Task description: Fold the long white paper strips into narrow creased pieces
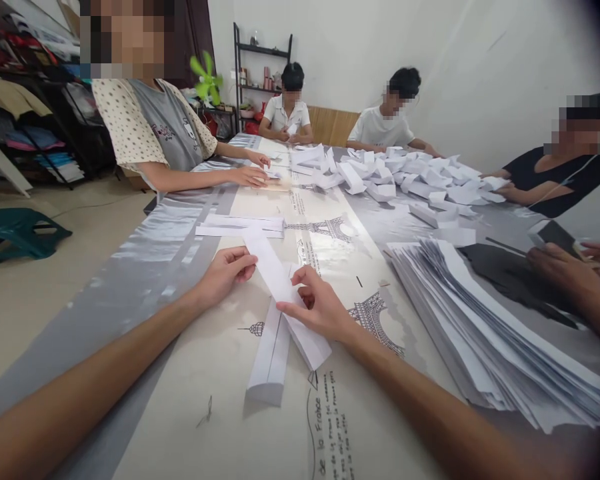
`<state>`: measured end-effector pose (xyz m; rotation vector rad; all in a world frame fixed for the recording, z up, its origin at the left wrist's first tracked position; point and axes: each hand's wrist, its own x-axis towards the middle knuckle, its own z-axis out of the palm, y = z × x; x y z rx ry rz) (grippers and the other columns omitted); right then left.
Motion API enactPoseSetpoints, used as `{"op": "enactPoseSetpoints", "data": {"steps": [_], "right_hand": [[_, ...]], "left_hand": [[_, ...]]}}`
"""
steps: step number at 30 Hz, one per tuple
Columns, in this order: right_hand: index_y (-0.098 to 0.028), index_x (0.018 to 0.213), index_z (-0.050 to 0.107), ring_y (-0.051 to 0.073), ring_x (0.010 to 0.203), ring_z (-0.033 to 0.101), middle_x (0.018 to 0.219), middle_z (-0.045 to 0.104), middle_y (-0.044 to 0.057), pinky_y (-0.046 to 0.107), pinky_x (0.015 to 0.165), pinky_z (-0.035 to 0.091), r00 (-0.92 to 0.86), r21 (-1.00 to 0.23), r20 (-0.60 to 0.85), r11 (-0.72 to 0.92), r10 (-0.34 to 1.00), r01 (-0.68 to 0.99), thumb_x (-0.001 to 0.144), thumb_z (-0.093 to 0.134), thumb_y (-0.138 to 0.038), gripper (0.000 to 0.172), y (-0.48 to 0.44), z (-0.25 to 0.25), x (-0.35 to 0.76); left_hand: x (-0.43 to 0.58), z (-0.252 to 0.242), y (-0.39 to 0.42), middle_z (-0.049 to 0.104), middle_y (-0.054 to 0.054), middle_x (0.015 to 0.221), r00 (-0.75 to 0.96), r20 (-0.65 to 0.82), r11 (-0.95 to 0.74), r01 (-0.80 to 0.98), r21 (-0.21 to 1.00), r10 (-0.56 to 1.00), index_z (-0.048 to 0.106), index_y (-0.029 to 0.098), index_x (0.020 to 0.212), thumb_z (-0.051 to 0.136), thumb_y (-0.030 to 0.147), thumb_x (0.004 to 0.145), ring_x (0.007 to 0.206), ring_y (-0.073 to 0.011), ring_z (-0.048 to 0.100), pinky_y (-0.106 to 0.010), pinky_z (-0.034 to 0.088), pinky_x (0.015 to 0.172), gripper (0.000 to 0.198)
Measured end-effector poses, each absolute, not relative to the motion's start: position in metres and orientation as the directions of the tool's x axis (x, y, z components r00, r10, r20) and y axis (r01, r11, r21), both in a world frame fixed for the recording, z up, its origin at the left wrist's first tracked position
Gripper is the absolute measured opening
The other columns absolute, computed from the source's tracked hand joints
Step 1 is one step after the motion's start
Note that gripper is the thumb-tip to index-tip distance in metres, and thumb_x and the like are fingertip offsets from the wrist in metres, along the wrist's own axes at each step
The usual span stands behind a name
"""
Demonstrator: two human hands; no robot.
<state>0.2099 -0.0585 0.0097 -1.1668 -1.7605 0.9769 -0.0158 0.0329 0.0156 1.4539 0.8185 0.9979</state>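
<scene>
A long folded strip of white paper [270, 267] is held at a slant over the table in front of me. The thumb and fingers of my left hand [226, 273] pinch its left edge near the upper end. On the other side, my right hand [325, 307] has curled fingers at the right edge and its thumb across the strip. Beneath, partly covered, lies a second folded paper strip [267, 363], its near end slightly raised. More flat folded strips [220, 230] rest just beyond my left hand.
A tall stack of paper sheets [460, 320] lies to the right on the printed tablecloth [205, 387]. A large heap of folded papers [380, 170] covers the far right. Several people sit or stand around the table; one person's hands [565, 273] are beyond the stack. A green stool [23, 230] stands left.
</scene>
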Motion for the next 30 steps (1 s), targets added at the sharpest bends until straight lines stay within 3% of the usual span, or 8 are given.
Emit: {"op": "enactPoseSetpoints", "data": {"steps": [3,7,10,14,18,30], "right_hand": [[-0.026,0.087,0.038,0.013,0.057,0.038,0.071,0.045,-0.006,0.028,0.052,0.028,-0.228,-0.815,0.205,0.295,0.952,0.498,0.077,0.08,-0.049,0.049,-0.066,0.012,0.201],[-0.025,0.085,0.035,0.017,0.068,0.042,0.081,0.049,-0.001,0.03,0.059,0.032,-0.22,-0.685,0.263,0.342,0.939,0.643,0.081,0.071,-0.04,0.039,-0.074,0.012,0.192],[-0.024,0.086,0.039,0.018,0.071,0.045,0.083,0.051,0.0,0.031,0.063,0.035,-0.245,-0.708,0.286,0.376,0.926,0.598,0.087,0.063,-0.035,0.027,-0.073,0.01,0.195],[-0.024,0.087,0.045,0.016,0.068,0.044,0.081,0.051,-0.001,0.03,0.062,0.035,-0.245,-0.777,0.31,0.393,0.919,0.491,0.09,0.062,-0.034,0.02,-0.069,0.01,0.201],[-0.023,0.087,0.05,0.015,0.068,0.044,0.083,0.053,0.0,0.03,0.063,0.035,-0.288,-0.8,0.329,0.428,0.899,0.42,0.092,0.06,-0.03,0.013,-0.07,0.014,0.201],[-0.024,0.085,0.057,0.011,0.057,0.039,0.087,0.055,-0.001,0.029,0.053,0.03,-0.305,-0.927,0.241,0.312,0.921,0.208,0.093,0.066,-0.037,0.018,-0.069,0.017,0.204]], "left_hand": [[-0.015,0.016,0.033,0.054,0.002,0.055,0.395,0.1,-0.084,-0.058,0.995,0.913,0.057,0.017,0.059,0.071,0.033,0.082,0.048,-0.0075,0.04,-0.025,0.025,0.048,0.032],[-0.016,0.015,0.034,0.055,0.002,0.055,0.403,0.093,-0.078,-0.053,0.996,0.91,0.057,0.017,0.059,0.073,0.034,0.081,0.046,-0.0075,0.042,-0.024,0.027,0.046,0.032],[-0.016,0.014,0.033,0.058,0.001,0.06,0.429,0.125,-0.118,-0.043,0.992,0.895,0.059,0.016,0.063,0.071,0.038,0.085,0.049,-0.0079,0.046,-0.023,0.031,0.049,0.033],[-0.014,0.013,0.033,0.064,0.0,0.075,0.449,0.184,-0.169,-0.075,0.983,0.875,0.069,0.017,0.086,0.074,0.043,0.085,0.059,-0.0097,0.053,-0.023,0.039,0.055,0.026],[-0.015,0.011,0.034,0.07,-0.006,0.091,0.474,0.193,-0.155,-0.118,0.981,0.859,0.073,0.017,0.1,0.077,0.044,0.084,0.071,-0.014,0.06,-0.024,0.043,0.059,0.032],[-0.021,0.003,0.039,0.075,-0.014,0.109,0.558,0.196,-0.099,-0.199,0.975,0.806,0.068,0.017,0.123,0.081,0.046,0.08,0.091,-0.0236,0.069,-0.029,0.05,0.069,0.054]]}}
